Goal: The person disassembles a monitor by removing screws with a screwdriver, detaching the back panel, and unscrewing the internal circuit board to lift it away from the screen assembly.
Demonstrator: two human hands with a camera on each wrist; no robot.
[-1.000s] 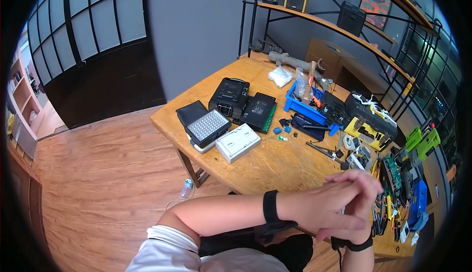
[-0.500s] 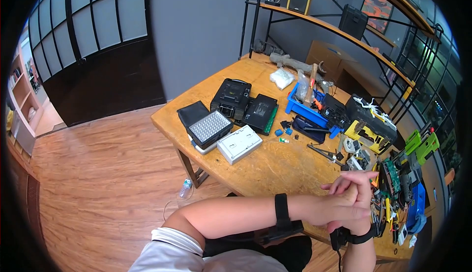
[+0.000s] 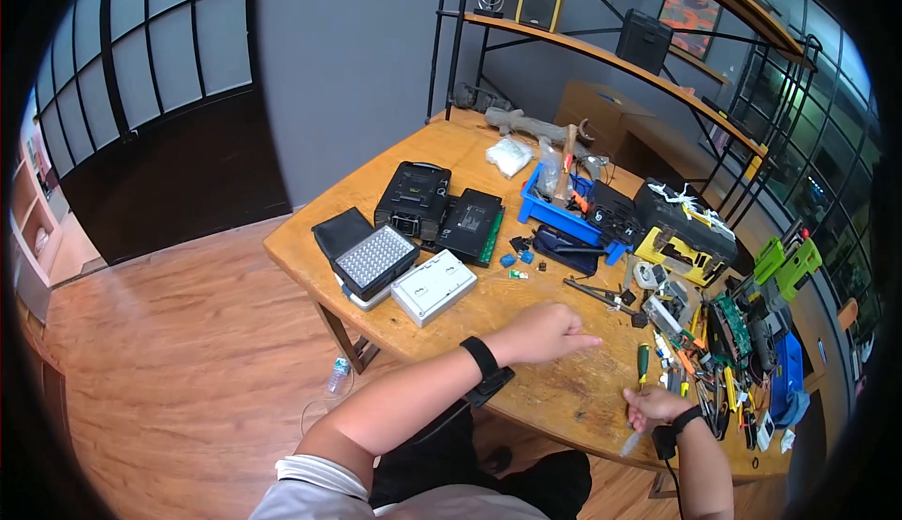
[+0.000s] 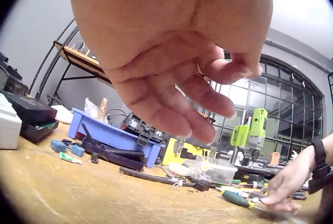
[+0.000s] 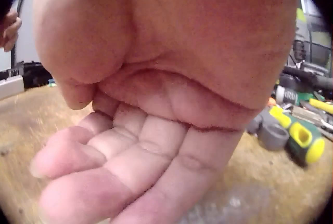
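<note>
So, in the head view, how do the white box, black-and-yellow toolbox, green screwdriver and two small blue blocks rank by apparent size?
1. Black-and-yellow toolbox
2. White box
3. Green screwdriver
4. Two small blue blocks: too alike to rank

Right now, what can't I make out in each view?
Palm of the left hand: head view, hidden by its back.
Clear item: right wrist view, blurred, partly covered by the right hand.
Right forearm: left wrist view, cut off by the right edge.
Print on the flat black box: head view, too small.
</note>
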